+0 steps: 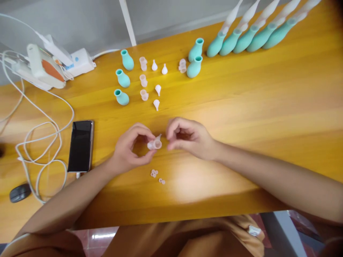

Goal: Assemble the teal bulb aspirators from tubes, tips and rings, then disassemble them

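My left hand (134, 145) pinches a translucent plastic connector (154, 144) between thumb and fingertips. The connector's round opening faces up toward me, and a small pointed tip sticks out at its upper side. Just to the right, my right hand (191, 137) hovers with fingers curled and thumb apart from them; I see nothing between them. Below the hands, on the tabletop, lie several tiny clear rings (154, 173), with a pair of rings (162, 181) beside them. Above are translucent connectors (143, 80) and small white nozzles (158, 90).
Teal bulbs (123, 78) stand at the back left of the wooden table (241, 117), with two teal bulbs (194, 66) and a connector (182, 66) further right. Bulbs with long white tips (245, 39) line the back right. A phone (80, 146), cables, power strip (80, 62) and mouse (20, 193) occupy the left.
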The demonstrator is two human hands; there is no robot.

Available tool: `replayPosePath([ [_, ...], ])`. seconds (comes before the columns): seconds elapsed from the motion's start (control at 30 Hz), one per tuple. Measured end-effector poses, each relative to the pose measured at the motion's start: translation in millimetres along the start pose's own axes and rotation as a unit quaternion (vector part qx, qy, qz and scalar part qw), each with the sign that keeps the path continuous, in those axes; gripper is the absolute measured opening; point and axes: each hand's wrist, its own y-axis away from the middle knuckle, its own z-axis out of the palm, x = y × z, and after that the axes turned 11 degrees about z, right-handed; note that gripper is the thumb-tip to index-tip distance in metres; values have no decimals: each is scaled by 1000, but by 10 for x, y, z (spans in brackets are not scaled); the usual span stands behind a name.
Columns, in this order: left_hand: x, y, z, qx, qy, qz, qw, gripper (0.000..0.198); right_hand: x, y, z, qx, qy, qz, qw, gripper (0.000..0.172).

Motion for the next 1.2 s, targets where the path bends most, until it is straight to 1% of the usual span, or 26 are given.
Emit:
replayPosePath([
  [0.1, -12, -19, -18, 58, -8, -3, 998, 17, 1, -26, -64, 85, 98, -31, 991, 25],
  [0.17, -14, -28, -35, 73, -11, -8, 997, 13, 19, -41, -78, 112, 188, -58, 974, 14],
  [0.2, -15, -28, -41, 76, -9, -14, 997, 13, 32, -45, -75, 108, 231, -72, 964, 15],
  [0.27, -15, -20, -48, 74, -11, -27, 997, 13, 62, -44, -55, 72, 310, -88, 944, 24],
  [0.3, -15, -13, -48, 66, -17, -32, 997, 12, 76, -40, -41, 51, 345, -91, 933, 26],
  [0.37, -15, 0, -41, 47, -37, -38, 998, 11, 97, -32, -19, 27, 399, -97, 911, 23],
  [0.43, -14, 6, -27, 32, -55, -47, 997, 14, 105, -26, -9, 21, 424, -110, 899, 18],
  [0.5, -15, 6, -11, 32, -67, -55, 996, 18, 103, -25, -10, 18, 417, -116, 901, 16],
  [0.6, -20, 4, 5, 45, -74, -66, 994, 21, 91, -32, -17, 22, 385, -105, 917, 16],
  [0.67, -23, 2, 9, 52, -74, -76, 993, 21, 79, -41, -23, 45, 348, -95, 931, 13],
  [0.73, -20, -3, 10, 52, -81, -85, 992, 21, 64, -54, -33, 87, 299, -79, 947, 10],
  [0.8, -10, -14, 10, 42, -98, -88, 990, 22, 49, -66, -46, 118, 252, -57, 959, 10],
  [0.83, -3, -20, 11, 35, -109, -86, 990, 23, 41, -71, -53, 122, 238, -51, 962, 10],
  [0.97, 19, -35, 13, 12, -130, -73, 989, 25, 23, -76, -71, 88, 246, -75, 962, 9],
  [1.2, 18, -44, 5, 11, -121, -70, 990, 17, 18, -76, -102, 66, 279, -90, 954, 8],
])
